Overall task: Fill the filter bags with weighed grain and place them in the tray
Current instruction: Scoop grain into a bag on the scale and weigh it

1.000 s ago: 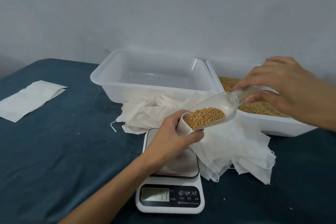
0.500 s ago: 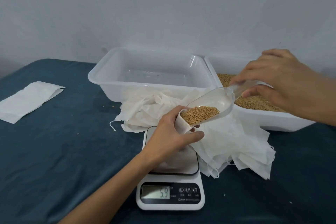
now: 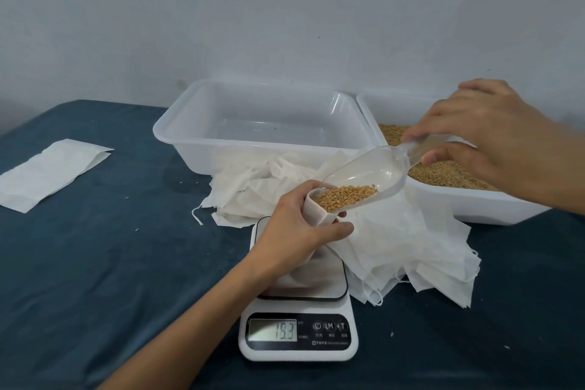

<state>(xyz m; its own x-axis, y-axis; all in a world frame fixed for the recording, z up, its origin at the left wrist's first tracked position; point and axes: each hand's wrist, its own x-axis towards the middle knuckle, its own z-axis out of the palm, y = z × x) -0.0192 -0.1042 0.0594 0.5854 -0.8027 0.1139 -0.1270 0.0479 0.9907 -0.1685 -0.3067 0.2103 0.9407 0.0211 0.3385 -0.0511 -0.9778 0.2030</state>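
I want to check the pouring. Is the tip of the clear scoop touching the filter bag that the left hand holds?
Touching. In the head view the scoop tip lies in the open mouth of the filter bag, against its rim, with no gap visible.

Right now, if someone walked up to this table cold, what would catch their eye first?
Probably the clear scoop at center, tilted down by the right hand so golden grain slides into the filter bag that the left hand holds open over the scale. Behind, an empty white tray sits beside a grain bin on the right.
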